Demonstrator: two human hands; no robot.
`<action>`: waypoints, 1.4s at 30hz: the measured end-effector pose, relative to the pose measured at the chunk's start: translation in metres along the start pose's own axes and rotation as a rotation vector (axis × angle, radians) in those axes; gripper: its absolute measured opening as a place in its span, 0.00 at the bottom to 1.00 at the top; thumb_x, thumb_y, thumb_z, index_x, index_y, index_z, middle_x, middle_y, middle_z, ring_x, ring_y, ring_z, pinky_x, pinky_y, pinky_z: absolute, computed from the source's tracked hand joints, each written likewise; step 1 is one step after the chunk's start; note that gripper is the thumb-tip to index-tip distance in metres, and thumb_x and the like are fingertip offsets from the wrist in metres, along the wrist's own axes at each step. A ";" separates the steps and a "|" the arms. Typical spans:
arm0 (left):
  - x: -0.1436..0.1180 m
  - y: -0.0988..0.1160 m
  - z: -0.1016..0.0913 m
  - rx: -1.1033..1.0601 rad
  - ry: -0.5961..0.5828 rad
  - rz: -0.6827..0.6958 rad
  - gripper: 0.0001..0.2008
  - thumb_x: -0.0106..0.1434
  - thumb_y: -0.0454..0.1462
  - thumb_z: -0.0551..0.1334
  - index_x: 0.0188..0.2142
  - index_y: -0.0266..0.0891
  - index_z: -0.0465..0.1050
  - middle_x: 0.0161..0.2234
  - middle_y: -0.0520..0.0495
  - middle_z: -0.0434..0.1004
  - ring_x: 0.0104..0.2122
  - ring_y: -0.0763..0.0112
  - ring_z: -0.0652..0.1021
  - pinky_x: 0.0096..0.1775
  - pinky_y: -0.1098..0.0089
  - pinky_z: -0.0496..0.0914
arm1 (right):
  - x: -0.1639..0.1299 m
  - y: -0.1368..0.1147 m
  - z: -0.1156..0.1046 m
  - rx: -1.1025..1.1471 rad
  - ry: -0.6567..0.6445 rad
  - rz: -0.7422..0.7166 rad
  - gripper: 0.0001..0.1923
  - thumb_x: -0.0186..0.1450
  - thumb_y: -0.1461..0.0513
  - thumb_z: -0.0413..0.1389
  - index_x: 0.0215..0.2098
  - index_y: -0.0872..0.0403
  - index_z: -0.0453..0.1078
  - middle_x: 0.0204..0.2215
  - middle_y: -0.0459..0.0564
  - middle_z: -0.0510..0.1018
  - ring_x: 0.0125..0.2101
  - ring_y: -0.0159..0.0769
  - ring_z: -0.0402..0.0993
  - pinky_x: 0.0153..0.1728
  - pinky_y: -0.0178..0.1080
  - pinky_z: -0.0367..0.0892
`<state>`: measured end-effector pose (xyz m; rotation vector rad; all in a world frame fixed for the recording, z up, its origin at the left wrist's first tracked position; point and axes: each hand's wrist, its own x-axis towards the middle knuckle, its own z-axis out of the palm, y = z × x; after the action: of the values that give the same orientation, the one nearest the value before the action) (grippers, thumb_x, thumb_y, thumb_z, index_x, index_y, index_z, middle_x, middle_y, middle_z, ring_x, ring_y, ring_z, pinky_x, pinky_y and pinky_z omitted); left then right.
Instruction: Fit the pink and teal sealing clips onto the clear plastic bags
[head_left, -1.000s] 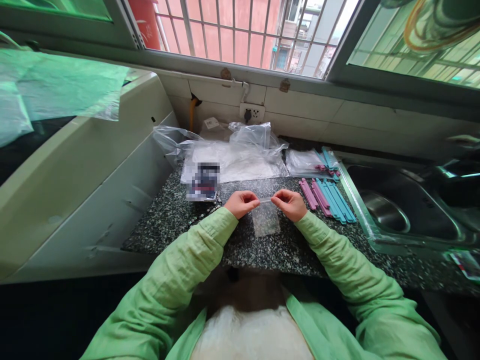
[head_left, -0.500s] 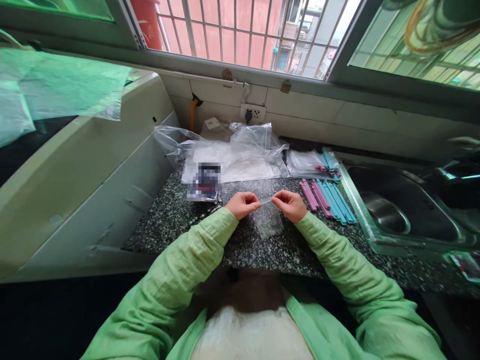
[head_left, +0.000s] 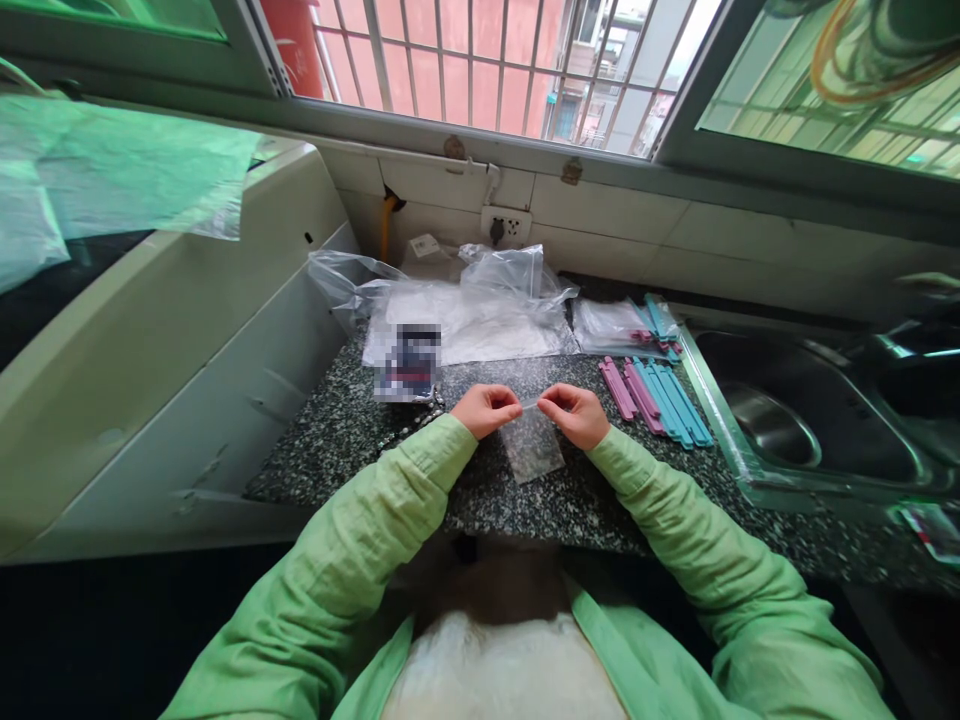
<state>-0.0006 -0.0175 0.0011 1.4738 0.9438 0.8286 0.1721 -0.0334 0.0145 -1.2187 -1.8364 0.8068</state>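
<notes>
Both hands meet over the middle of the speckled table point(head_left: 360, 440). The left hand point(head_left: 486, 410) and the right hand point(head_left: 574, 413) each pinch one end of the top edge of a small clear bag point(head_left: 531, 445), fingers narrow and closed on the plastic. The bag hangs from that edge toward 6 o'clock, its lower part lying against the table, slightly tilted. The hands are near each other, with only a short stretch of the bag's rim showing between them.

At 2 o'clock from the right hand, a row of pink and blue clips point(head_left: 656, 395) lies on the table, side by side and touching. Beyond them, at 1 o'clock, a second clear bag with more clips point(head_left: 626, 328) rests flat. At 12 o'clock from the hands is a heap of crumpled plastic bags point(head_left: 472, 300) against the tiled wall, below a socket point(head_left: 504, 227). At 10 o'clock from the left hand lies a small dark packet point(head_left: 409, 362), its print blurred. A steel sink point(head_left: 787, 420) sits at 3 o'clock, just beside the clips.
</notes>
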 end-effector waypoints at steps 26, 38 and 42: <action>0.000 0.001 0.003 0.003 0.004 0.035 0.13 0.44 0.43 0.63 0.22 0.32 0.67 0.16 0.56 0.61 0.18 0.82 0.61 0.22 0.77 0.55 | -0.001 -0.001 0.004 -0.014 -0.022 -0.023 0.10 0.55 0.57 0.53 0.23 0.56 0.68 0.19 0.46 0.72 0.20 0.28 0.64 0.23 0.32 0.62; -0.001 0.006 0.002 0.100 0.022 0.061 0.11 0.46 0.40 0.61 0.21 0.32 0.67 0.15 0.56 0.62 0.17 0.82 0.62 0.21 0.78 0.56 | -0.001 0.000 0.006 -0.021 -0.030 -0.037 0.11 0.55 0.55 0.53 0.23 0.56 0.68 0.19 0.46 0.72 0.20 0.28 0.64 0.23 0.32 0.62; -0.002 0.007 0.003 0.115 0.032 0.052 0.10 0.46 0.39 0.61 0.20 0.32 0.67 0.14 0.56 0.62 0.17 0.82 0.61 0.21 0.78 0.56 | 0.000 0.000 0.006 -0.007 -0.031 -0.029 0.11 0.55 0.56 0.53 0.23 0.56 0.68 0.19 0.46 0.72 0.20 0.28 0.65 0.23 0.32 0.62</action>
<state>0.0016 -0.0206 0.0079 1.5934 0.9950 0.8497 0.1666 -0.0335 0.0113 -1.1879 -1.8784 0.8080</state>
